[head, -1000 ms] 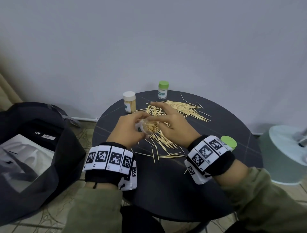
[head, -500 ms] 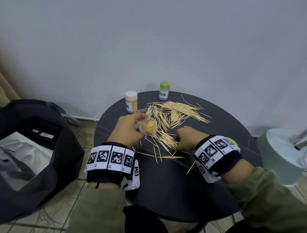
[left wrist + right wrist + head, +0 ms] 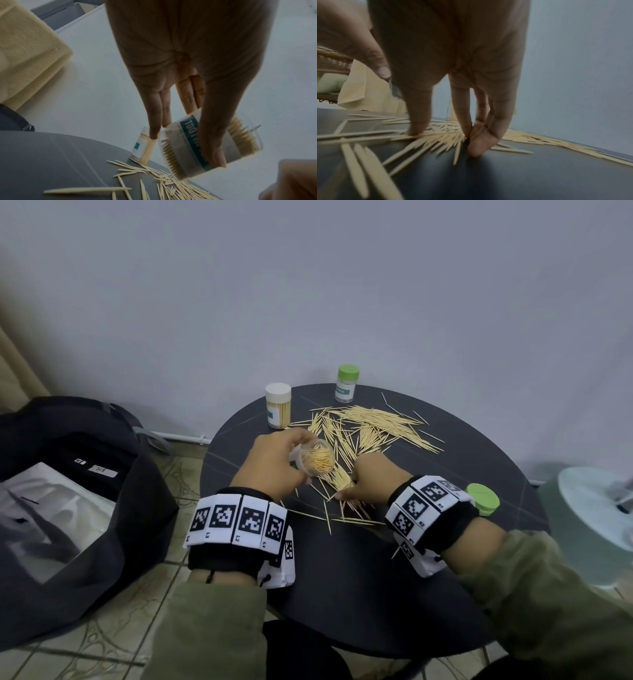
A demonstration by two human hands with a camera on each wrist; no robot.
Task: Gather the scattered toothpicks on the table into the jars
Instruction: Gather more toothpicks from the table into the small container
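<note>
Your left hand [image 3: 274, 463] grips the clear plastic jar [image 3: 313, 457], tilted and nearly full, above the round black table [image 3: 394, 577]. Your right hand [image 3: 371, 479] pinches scattered wooden toothpicks [image 3: 373, 426]. Tip the jar further and they may spill.

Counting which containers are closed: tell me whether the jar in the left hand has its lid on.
No. The jar that the left hand grips is open, its mouth tilted toward the camera and showing toothpick tips; a loose green lid lies on the table.

bare table [image 3: 359, 594] near the person; two capped jars [image 3: 278, 405] block the far edge
</note>
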